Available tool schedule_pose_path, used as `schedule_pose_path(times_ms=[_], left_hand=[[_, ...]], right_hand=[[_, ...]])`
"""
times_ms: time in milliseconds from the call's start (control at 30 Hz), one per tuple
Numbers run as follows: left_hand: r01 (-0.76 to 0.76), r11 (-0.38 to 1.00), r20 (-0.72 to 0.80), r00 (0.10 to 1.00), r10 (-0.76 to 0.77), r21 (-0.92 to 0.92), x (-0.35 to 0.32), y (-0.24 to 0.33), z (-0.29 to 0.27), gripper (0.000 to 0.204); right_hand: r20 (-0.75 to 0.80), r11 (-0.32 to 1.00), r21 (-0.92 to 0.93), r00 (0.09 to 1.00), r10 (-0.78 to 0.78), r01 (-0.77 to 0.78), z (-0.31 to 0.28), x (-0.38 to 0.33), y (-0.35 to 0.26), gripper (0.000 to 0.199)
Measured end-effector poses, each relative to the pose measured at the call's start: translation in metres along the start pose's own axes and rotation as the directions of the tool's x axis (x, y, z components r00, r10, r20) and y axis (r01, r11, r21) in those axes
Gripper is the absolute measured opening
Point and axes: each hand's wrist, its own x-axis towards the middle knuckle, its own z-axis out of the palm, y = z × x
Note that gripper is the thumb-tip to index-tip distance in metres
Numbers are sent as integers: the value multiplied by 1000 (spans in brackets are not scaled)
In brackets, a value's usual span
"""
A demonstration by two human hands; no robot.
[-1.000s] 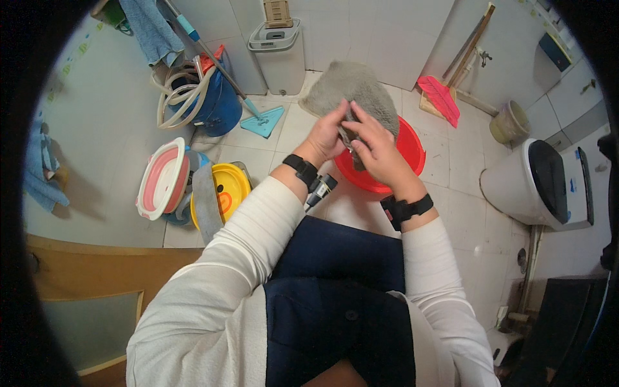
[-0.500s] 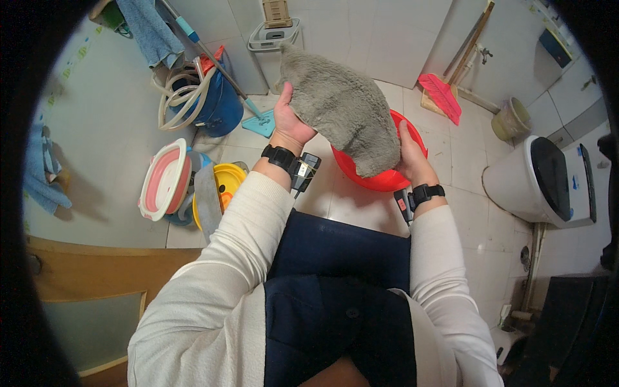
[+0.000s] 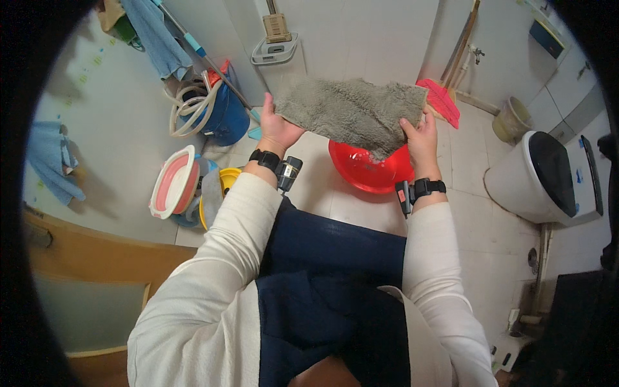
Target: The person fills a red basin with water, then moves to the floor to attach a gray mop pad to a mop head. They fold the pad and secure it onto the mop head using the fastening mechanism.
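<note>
The mat hung stretched between two hands, its lowest part seen over the red basin, which stood on the floor. The right hand gripped the right end, thumb on the pile and fingers bent round the edge. The left hand was at the left end, thumb upright and fingers running under the mat's edge; whether they pinched it could not be told. Holding it well seemed to call for an equally firm grip at each end, since a thumb standing off the pile might let that side slip. Drawing the hands gently apart would have taken the sag out of the middle, and keeping the low part over the basin looked the surest way to catch drips, should the mat have been wet. Well to the left stood the blue bucket
</note>
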Motion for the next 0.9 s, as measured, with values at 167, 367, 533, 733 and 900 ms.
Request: schedule_pose_path(times_ms=[167,367,533,733,900], left_hand=[[150,972,-69,988,-140,179,-31,18,15,85],[473,539,-498,860,-112,697,-35,24,31,96],[406,248,-409,912,-44,880,5,23,25,42],[78,468,-85,996,-7,880,43,0,7,31],[106,645,-164,986,31,757,85,-33,-17,30]], right_hand=[[-64,944,-232,964,-256,235,-29,7,-15,51],[-65,876,-381,936,-346,297,-53,3,-22,44],[-82,846,-441,926,-369,299,-59,-5,-22,36],[-171,850,-474,922,-346,231,-81,-8,-17,26],[-307,785,-619,915,-262,17,-100,0,2,25]])
